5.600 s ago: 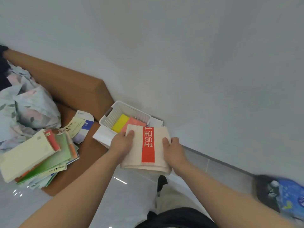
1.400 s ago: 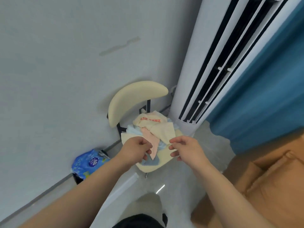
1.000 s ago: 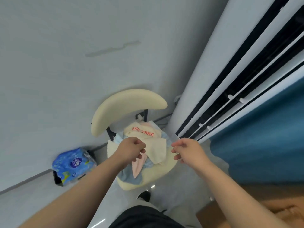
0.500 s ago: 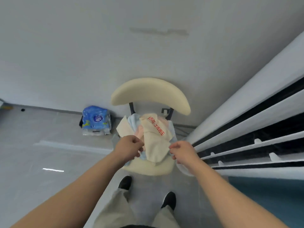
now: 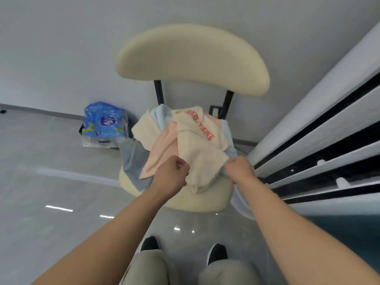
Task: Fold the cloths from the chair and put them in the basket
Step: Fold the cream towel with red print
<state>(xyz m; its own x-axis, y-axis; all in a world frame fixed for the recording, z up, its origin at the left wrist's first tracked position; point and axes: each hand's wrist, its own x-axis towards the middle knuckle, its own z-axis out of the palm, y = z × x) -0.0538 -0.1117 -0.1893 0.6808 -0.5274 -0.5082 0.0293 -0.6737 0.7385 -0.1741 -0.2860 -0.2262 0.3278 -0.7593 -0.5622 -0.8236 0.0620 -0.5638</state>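
Note:
A cream chair [image 5: 191,54] stands against the wall with a loose heap of cloths on its seat. On top lies a cream cloth with red lettering [image 5: 202,147]. Under it show a pink cloth [image 5: 160,153], a light blue cloth [image 5: 133,159] and another cream cloth [image 5: 144,130]. My left hand [image 5: 170,177] pinches the near left edge of the lettered cream cloth, fingers curled. My right hand [image 5: 239,169] grips its near right corner. The basket is out of view.
A blue plastic pack of tissues [image 5: 103,122] sits on the grey tiled floor left of the chair. A tall white air conditioner with black slats [image 5: 320,145] stands close on the right. My shoes [image 5: 150,243] are just before the chair.
I have turned from the basket to the chair and come closer. Both hands have reached the heap and closed on the near edge of the lettered cream cloth.

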